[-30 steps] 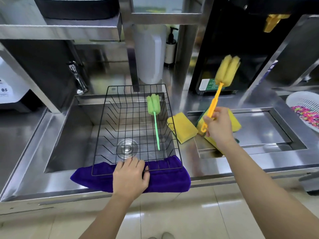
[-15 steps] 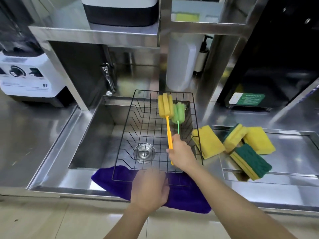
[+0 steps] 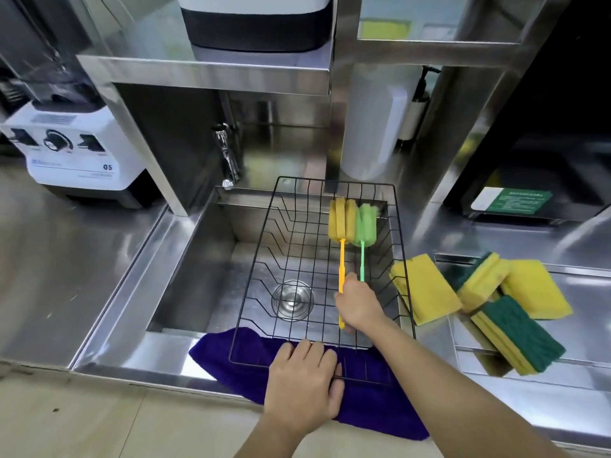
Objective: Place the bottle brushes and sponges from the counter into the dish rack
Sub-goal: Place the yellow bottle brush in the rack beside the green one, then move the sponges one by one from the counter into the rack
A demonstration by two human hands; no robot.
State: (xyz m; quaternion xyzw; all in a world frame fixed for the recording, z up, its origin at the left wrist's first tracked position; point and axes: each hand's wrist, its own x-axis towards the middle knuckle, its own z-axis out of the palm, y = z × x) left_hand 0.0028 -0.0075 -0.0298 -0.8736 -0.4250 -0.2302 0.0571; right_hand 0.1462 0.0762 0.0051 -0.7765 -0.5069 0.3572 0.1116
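Note:
A black wire dish rack (image 3: 258, 259) sits over the sink. Inside it, a green bottle brush (image 3: 363, 226) lies along the right side. A yellow bottle brush (image 3: 342, 223) lies just left of it, foam head at the far end. My right hand (image 3: 358, 304) is closed on the yellow brush's orange handle, inside the rack. My left hand (image 3: 304, 388) grips the rack's near rim. Several yellow and green sponges (image 3: 426, 289) lie on the counter right of the rack.
A purple cloth (image 3: 231, 355) lies under the rack's near edge. The sink drain (image 3: 292, 300) shows through the wires, a tap (image 3: 226, 157) stands behind. A white blender base (image 3: 76, 153) sits on the left counter. A white soap dispenser (image 3: 373, 127) stands behind the rack.
My right hand carried the yellow brush from above the right counter leftward and lowered it into the rack beside the green brush. My left hand stayed on the rack's rim.

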